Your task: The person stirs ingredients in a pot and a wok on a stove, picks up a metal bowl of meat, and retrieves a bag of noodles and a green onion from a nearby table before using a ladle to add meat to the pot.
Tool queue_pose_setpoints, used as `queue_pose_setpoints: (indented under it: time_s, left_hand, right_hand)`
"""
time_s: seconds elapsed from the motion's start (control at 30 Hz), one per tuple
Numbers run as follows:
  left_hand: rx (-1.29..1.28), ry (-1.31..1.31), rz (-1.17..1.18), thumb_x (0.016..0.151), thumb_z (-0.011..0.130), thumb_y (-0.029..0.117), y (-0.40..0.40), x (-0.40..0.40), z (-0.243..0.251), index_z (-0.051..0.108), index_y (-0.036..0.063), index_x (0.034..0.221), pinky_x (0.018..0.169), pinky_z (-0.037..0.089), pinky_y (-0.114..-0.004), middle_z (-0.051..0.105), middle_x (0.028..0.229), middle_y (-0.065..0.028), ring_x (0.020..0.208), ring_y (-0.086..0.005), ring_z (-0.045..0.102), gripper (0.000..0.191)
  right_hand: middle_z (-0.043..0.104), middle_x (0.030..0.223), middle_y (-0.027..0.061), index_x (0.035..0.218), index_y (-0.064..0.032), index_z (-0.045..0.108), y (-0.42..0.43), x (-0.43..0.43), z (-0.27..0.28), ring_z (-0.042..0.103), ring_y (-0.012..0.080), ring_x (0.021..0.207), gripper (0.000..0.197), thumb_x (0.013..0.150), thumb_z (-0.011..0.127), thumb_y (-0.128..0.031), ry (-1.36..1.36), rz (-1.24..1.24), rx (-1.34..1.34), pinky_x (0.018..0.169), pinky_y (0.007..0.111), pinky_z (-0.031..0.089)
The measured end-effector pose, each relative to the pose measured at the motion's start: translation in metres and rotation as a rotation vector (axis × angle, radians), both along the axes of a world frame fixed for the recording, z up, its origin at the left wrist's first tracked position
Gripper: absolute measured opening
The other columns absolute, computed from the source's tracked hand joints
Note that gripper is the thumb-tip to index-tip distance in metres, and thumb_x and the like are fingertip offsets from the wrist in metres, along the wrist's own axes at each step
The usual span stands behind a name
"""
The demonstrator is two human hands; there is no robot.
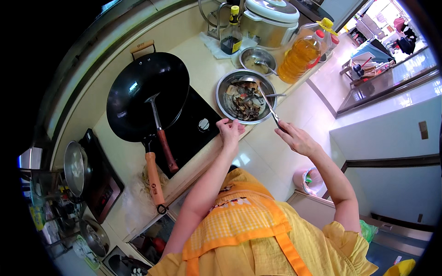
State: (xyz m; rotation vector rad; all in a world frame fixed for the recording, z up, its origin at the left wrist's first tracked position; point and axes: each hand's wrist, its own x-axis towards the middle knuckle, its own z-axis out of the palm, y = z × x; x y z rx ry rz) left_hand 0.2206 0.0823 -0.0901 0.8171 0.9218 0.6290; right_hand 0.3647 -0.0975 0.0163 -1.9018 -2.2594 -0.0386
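My right hand (298, 139) grips the long handle of a metal ladle (271, 105), its head in a stainless steel bowl (221, 108). The bowl holds a mix of dark and pale food pieces (243, 103) with a bit of red. A second metal utensil's handle (278, 95) juts over the bowl's right rim. My left hand (231, 131) is at the bowl's near rim with fingers bent; whether it grips the rim is unclear. To the left, a black wok (138, 89) sits on a black cooktop (198, 107), with a wooden-handled spatula (160, 131) lying in it.
Behind the bowl are a smaller metal bowl (250, 62) with a spoon, a sauce bottle (231, 36), a white electric cooker (271, 26) and a jug of yellow oil (300, 57). The wok's wooden handle (154, 179) overhangs the counter's front edge. A bin (305, 181) stands below right.
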Motion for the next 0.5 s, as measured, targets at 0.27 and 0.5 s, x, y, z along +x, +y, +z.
queue_pose_setpoints:
  time_s: [0.27, 0.5]
  left_hand:
    - [0.150, 0.081, 0.005, 0.081, 0.054, -0.003, 0.014, -0.001, -0.014, 0.031, 0.0007, 0.107, 0.056, 0.056, -0.032, 0.052, 0.086, -0.0146, 0.063, -0.0194, 0.059, 0.034]
    - [1.118, 0.372, -0.058, 0.067, 0.058, -0.006, -0.006, 0.044, 0.026, 0.054, 0.0023, 0.096, 0.079, 0.040, -0.037, 0.053, 0.087, -0.0107, 0.087, -0.0284, 0.051, 0.030]
  right_hand:
    - [0.054, 0.101, 0.0171, 0.105, 0.0006, 0.053, -0.003, 0.028, -0.007, 0.057, 0.0282, 0.086, 0.027, 0.079, 0.053, 0.003, 0.434, -0.204, 0.229, 0.071, 0.032, 0.049]
    - [0.056, 0.090, 0.0128, 0.100, 0.0013, 0.055, 0.005, 0.079, 0.029, 0.059, 0.0159, 0.073, 0.020, 0.081, 0.053, 0.003, 0.832, -0.286, 0.159, 0.064, 0.027, 0.048]
